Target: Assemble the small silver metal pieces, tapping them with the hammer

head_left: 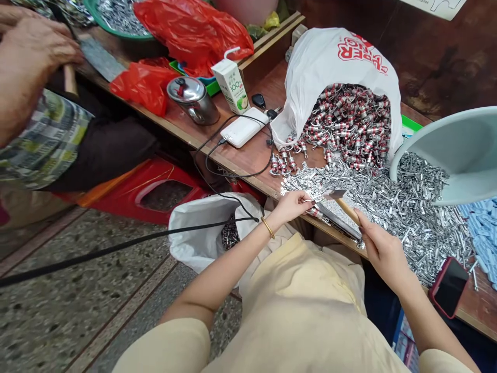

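My right hand is wrapped round the wooden handle of a small hammer. The hammer's metal head lies just right of my left fingertips, over the table's front edge. With thumb and fingers pinched, my left hand holds a small metal piece, partly hidden by the fingers. Beneath both hands a dark metal bar runs along the edge, with a red-and-silver fitting at its left end. Loose silver metal parts are heaped just beyond my hands.
A white plastic bag spills red-and-silver fittings. Right are a grey tub and a phone. Left are a power bank, metal mug, drink carton and open white sack. Another person's hands work at far left.
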Available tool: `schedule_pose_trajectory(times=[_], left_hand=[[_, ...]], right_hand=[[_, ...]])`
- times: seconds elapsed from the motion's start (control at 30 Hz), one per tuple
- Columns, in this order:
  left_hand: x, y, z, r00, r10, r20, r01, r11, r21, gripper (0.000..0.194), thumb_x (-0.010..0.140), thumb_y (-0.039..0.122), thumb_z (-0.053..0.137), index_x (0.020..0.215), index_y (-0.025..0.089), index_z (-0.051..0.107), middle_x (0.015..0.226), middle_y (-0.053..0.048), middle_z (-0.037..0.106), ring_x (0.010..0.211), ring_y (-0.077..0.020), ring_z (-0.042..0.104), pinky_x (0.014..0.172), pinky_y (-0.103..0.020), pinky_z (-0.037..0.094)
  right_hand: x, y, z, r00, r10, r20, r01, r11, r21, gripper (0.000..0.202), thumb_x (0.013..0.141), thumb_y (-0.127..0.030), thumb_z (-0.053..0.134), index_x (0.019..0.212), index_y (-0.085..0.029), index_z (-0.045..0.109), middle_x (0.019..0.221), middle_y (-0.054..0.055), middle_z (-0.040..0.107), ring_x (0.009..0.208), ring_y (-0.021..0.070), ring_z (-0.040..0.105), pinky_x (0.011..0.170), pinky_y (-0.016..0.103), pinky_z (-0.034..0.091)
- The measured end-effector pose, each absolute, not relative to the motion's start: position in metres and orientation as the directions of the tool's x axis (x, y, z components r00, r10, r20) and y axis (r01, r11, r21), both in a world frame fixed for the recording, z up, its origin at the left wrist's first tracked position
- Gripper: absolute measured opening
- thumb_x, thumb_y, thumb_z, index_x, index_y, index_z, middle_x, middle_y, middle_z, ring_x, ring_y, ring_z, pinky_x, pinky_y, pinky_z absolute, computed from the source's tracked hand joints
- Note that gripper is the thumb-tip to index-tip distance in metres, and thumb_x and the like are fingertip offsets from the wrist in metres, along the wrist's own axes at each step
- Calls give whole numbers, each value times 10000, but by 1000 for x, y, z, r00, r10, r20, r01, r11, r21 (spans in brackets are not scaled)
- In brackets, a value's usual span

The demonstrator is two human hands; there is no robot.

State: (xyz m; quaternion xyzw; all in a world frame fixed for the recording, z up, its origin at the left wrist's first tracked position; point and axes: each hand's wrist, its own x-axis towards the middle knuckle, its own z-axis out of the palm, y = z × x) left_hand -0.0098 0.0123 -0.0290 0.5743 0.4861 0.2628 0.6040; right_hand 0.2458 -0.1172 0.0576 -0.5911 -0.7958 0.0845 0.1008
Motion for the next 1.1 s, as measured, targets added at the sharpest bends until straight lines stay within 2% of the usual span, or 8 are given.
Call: schedule_pose_trajectory(times=[0.23,0.43,0.53,0.67,0.83,1.0,1.1], left_hand=[[-8,7,-28,319,927,-199,356,78,931,119,753,272,631,714,162,655,677,-8,676,627,-140,593,574,-220,429],[-6,3,-18,291,944,-156,430,16,903,115,760,238,598,700,160,657,671,3,662,628,-133,555,578,-225,385],[-5,2,-17,280,948,-150,446,10,895,109,757,233,597,701,160,656,674,6,662,629,-133,554,580,-228,379],[-6,4,-22,300,941,-159,412,23,911,116,752,247,609,690,160,656,664,4,654,621,-130,554,564,-217,381],[-6,9,-31,326,927,-185,337,69,939,99,735,238,634,690,157,669,622,8,638,597,-124,559,557,-202,406],[-5,9,-34,332,927,-175,294,75,953,97,727,235,642,696,149,675,610,12,640,583,-117,568,550,-194,415],[-6,9,-33,337,922,-192,259,105,960,93,726,219,631,689,142,666,615,6,650,569,-113,579,545,-195,424]], right_hand=[[244,-125,57,-321,943,88,919,333,-211,574,1055,-216,349,1615,-305,262,971,63,699,721,165,673,636,243,513],[241,-121,47,-290,950,-120,957,287,-40,542,1036,-221,359,1572,-297,381,805,22,650,554,158,596,495,242,410],[242,-120,49,-280,955,-95,959,275,-68,541,1050,-251,340,1589,-299,343,848,35,662,616,161,628,539,235,439],[238,-122,57,-287,958,-10,950,283,-133,538,1063,-255,306,1601,-285,314,919,58,676,678,158,641,613,238,473],[227,-121,56,-265,950,-164,964,265,-18,556,1022,-196,346,1571,-277,384,851,45,663,567,146,584,536,240,423],[226,-118,57,-272,952,-143,962,272,-16,575,1029,-225,341,1601,-275,322,862,51,666,619,162,624,549,239,427],[224,-117,61,-235,948,-212,967,250,45,558,1036,-226,348,1592,-268,338,864,44,674,557,157,606,510,252,389]])
